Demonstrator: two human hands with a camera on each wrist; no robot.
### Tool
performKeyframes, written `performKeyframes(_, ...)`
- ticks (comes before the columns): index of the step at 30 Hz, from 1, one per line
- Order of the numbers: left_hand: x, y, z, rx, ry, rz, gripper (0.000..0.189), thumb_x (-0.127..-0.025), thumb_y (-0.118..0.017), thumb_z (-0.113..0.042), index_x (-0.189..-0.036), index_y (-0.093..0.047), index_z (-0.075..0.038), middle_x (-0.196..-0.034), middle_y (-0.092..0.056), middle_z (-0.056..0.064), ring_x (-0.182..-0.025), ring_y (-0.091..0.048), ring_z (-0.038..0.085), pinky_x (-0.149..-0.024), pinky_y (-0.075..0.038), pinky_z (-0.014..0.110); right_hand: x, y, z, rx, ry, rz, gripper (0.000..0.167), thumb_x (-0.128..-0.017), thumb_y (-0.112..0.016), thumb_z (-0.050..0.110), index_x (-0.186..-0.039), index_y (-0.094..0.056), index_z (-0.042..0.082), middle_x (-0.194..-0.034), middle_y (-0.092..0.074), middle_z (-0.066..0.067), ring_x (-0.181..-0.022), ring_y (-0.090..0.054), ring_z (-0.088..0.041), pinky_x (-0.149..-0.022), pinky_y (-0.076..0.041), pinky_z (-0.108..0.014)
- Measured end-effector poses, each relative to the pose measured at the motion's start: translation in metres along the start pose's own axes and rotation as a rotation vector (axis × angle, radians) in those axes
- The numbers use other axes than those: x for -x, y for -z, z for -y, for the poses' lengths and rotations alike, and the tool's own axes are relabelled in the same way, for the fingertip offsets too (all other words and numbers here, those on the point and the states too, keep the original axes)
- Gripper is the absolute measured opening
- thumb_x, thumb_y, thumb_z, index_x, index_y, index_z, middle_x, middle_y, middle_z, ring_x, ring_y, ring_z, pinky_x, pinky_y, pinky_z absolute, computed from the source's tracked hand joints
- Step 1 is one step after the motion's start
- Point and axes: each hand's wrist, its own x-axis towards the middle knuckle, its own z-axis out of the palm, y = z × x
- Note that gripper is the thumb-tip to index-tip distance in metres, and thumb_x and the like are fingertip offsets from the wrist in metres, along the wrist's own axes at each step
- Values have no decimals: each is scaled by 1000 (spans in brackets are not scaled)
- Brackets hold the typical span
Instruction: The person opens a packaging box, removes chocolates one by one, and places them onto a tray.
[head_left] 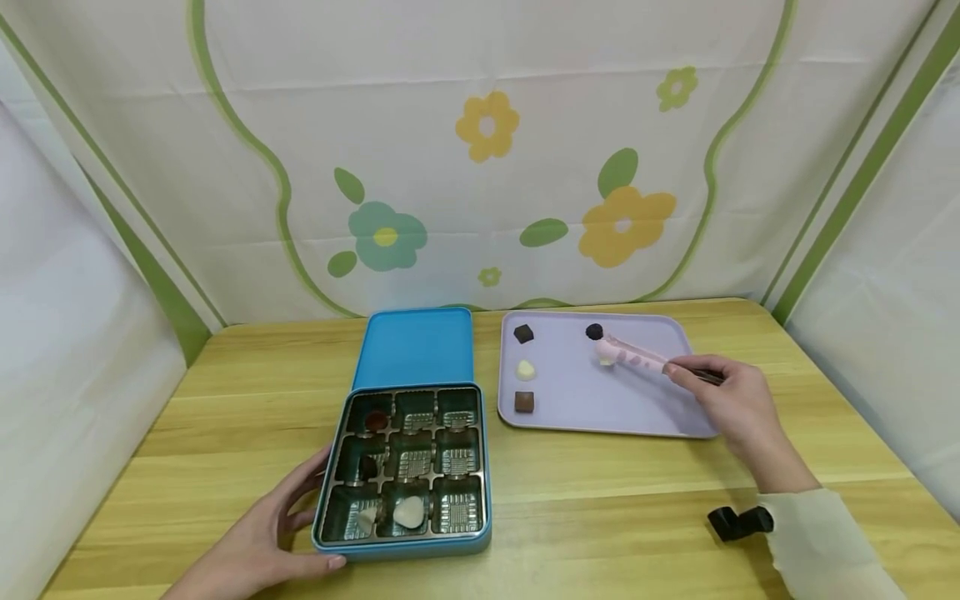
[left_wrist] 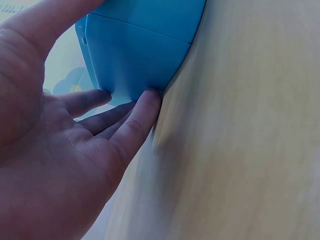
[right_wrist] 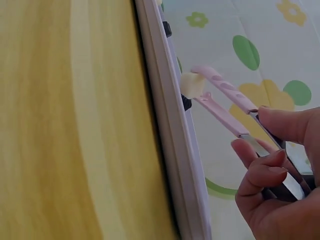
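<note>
My right hand (head_left: 738, 408) holds pink-tipped tongs (head_left: 637, 354) by their metal handles over the lilac tray (head_left: 645, 408). A whitish chocolate (right_wrist: 192, 85) sits between the tips of the tongs in the right wrist view. Close behind it on the tray lies a dark round chocolate (head_left: 594, 332). My left hand (head_left: 258, 533) rests against the near left corner of a blue tin (head_left: 420, 547), thumb along the front and fairly straight fingers touching the left side. Inside the tin's divided insert (head_left: 459, 507) are a reddish chocolate (head_left: 376, 421), a dark one (head_left: 369, 467) and two white ones (head_left: 408, 512).
The tin's blue lid (head_left: 416, 350) lies flat behind it. Down the tray's left side are a dark chocolate (head_left: 523, 333), a cream one (head_left: 525, 370) and a brown square one (head_left: 524, 402). A flowered cloth (head_left: 487, 192) hangs behind the wooden table (head_left: 600, 517).
</note>
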Motion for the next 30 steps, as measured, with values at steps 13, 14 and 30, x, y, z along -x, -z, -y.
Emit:
performKeyframes(13, 0, -1, -2, -28, 4, -29, 118, -90, -88, -16, -175, -7, -25, -179, -10, 24, -152, -39, 54, -100, -56, 23, 7, -9, 9, 185, 234, -111, 43, -97, -79, 48, -118, -84, 11, -113, -82, -18, -85, -61, -7, -64, -46, -19)
performKeyframes(14, 0, -2, -2, -29, 10, -33, 118, -90, -88, -16, -175, -8, -26, -179, -10, 23, -154, -36, 55, -100, -55, 22, 7, -10, 10, 189, 241, -119, 42, -97, -80, 47, -118, -84, 11, -112, -82, -18, -87, -62, -11, -64, -45, -19)
performKeyframes(30, 1, -1, 0, -19, -28, -15, 117, -91, -87, -14, -175, -7, -25, -179, -11, 25, -150, -42, 54, -99, -57, 24, 12, -13, 16, 227, 274, -130, 37, -97, -81, 41, -115, -84, 9, -114, -81, -21, -100, -71, -32, -68, -43, -18)
